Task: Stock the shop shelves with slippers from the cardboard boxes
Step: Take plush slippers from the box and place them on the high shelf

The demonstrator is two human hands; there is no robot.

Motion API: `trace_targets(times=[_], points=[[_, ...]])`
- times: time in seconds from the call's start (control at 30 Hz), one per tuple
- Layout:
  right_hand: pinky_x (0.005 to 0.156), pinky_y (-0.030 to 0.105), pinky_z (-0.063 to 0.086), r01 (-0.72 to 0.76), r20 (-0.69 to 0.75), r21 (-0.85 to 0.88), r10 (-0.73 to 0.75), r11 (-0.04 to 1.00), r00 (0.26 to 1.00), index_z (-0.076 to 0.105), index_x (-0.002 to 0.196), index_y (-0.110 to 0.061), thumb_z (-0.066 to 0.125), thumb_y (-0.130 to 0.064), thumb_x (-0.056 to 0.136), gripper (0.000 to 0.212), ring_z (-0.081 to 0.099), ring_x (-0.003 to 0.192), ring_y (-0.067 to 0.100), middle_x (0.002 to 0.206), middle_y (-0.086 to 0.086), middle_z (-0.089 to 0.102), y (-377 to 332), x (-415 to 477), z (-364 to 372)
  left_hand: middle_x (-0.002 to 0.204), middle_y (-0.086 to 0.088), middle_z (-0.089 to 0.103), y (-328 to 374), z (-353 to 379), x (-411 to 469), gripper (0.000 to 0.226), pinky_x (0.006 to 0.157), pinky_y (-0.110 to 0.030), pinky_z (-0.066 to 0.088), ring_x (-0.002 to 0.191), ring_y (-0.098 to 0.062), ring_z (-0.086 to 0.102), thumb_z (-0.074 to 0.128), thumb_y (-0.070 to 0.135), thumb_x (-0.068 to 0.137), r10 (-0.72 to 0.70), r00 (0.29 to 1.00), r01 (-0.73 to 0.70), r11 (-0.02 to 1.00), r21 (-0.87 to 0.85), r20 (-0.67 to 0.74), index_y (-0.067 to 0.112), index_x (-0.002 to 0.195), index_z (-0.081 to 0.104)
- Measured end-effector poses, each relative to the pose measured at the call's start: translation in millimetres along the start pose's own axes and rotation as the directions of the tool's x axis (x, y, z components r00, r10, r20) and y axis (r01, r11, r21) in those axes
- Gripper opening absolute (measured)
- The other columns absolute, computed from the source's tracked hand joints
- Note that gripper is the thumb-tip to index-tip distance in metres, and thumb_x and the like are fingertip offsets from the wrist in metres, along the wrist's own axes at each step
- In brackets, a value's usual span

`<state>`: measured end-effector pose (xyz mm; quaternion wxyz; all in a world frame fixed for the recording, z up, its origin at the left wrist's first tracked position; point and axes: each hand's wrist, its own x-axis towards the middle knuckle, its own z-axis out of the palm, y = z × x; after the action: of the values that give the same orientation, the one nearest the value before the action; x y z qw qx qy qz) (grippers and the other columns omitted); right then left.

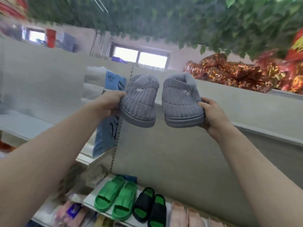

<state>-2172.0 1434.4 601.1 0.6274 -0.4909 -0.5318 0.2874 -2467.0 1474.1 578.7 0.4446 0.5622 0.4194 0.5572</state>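
Up in front of the top of the beige back panel (164, 153), two grey ribbed slippers hang side by side, apart from each other, toes toward the camera and fleecy openings at the far end. The left hand (108, 104) grips the left slipper (139, 102) at its outer toe edge, fingers curled over the upper. The right hand (213, 115) holds the right slipper (182, 102) the same way, thumb on the ribbed upper and fingers wrapped under the sole.

At the foot of the panel a lower shelf (91, 197) carries a pair of green slides (114, 197), a black-and-green pair (149, 207) just beside them, and pale pink slippers (185, 215) further right. Left of the panel stand blue packs (106, 128). Above and right of it lies a heap of red-and-gold foil packets (229, 71), with green leaves (164, 22) overhead.
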Motion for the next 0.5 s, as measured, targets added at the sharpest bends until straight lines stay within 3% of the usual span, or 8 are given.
trace_targets(times=[0.1,0.27,0.33,0.37,0.43,0.47,0.5], points=[[0.045,0.024,0.050,-0.136,-0.024,0.059,0.138,0.989,0.990,0.064,0.103,-0.016,0.050,-0.013,0.093,0.017,0.059,0.066,0.018,0.081,0.006,0.064,-4,28,31,0.055,0.001,0.052,2,-14,41,0.019,0.041,-0.018,0.038,0.038,-0.011,0.045,0.053,0.017,0.087,-0.103,0.995,0.103,0.994,-0.027,-0.012,0.019,0.068,0.051],[0.036,0.024,0.049,-0.272,0.002,0.212,0.278,0.939,0.961,0.060,0.098,-0.005,0.050,-0.017,0.101,0.016,0.066,0.050,0.022,0.085,0.015,0.059,-11,52,69,0.085,-0.009,0.063,15,-23,92,0.007,0.062,-0.033,0.057,0.071,-0.020,0.062,0.056,0.017,0.091,-0.215,0.977,0.212,0.964,-0.159,-0.004,0.012,0.085,0.058],[0.044,0.029,0.056,-0.225,-0.019,0.221,0.235,0.949,0.972,0.056,0.095,-0.007,0.047,-0.021,0.103,0.018,0.065,0.070,0.022,0.091,0.013,0.055,-17,55,80,0.102,-0.014,0.064,25,-25,100,0.013,0.068,-0.040,0.058,0.087,-0.024,0.066,0.056,0.021,0.094,-0.213,0.977,0.208,0.944,-0.254,0.008,0.008,0.097,0.059],[0.055,0.033,0.060,-0.185,-0.023,0.195,0.193,0.963,0.981,0.055,0.096,-0.009,0.049,-0.028,0.102,0.020,0.061,0.081,0.021,0.095,0.011,0.054,-17,56,84,0.109,-0.014,0.062,28,-25,103,0.020,0.070,-0.042,0.058,0.094,-0.024,0.065,0.057,0.026,0.095,-0.174,0.985,0.171,0.944,-0.281,0.013,0.007,0.102,0.058],[0.085,0.044,0.059,-0.085,0.023,-0.033,0.086,0.996,0.996,0.055,0.108,-0.017,0.057,-0.063,0.087,0.050,0.059,0.100,0.019,0.106,0.004,0.059,-14,54,89,0.119,-0.012,0.058,28,-24,103,0.049,0.083,-0.039,0.058,0.103,-0.023,0.062,0.063,0.043,0.088,-0.009,0.999,0.020,0.977,-0.211,0.052,0.005,0.117,0.052],[0.096,0.046,0.052,-0.018,0.053,-0.282,0.034,0.959,0.998,0.054,0.120,-0.023,0.057,-0.081,0.072,0.076,0.058,0.108,0.019,0.116,0.001,0.059,-10,52,90,0.128,-0.010,0.054,23,-23,101,0.075,0.094,-0.039,0.053,0.110,-0.022,0.058,0.067,0.056,0.079,0.078,0.993,-0.070,0.993,-0.096,0.089,0.005,0.129,0.044],[0.102,0.046,0.047,0.048,0.074,-0.529,-0.010,0.847,0.997,0.048,0.132,-0.029,0.052,-0.090,0.063,0.092,0.055,0.115,0.020,0.125,-0.002,0.056,-3,48,92,0.139,-0.007,0.046,15,-22,99,0.098,0.103,-0.041,0.045,0.120,-0.022,0.052,0.070,0.068,0.068,0.156,0.979,-0.164,0.985,0.057,0.129,0.012,0.140,0.034]])
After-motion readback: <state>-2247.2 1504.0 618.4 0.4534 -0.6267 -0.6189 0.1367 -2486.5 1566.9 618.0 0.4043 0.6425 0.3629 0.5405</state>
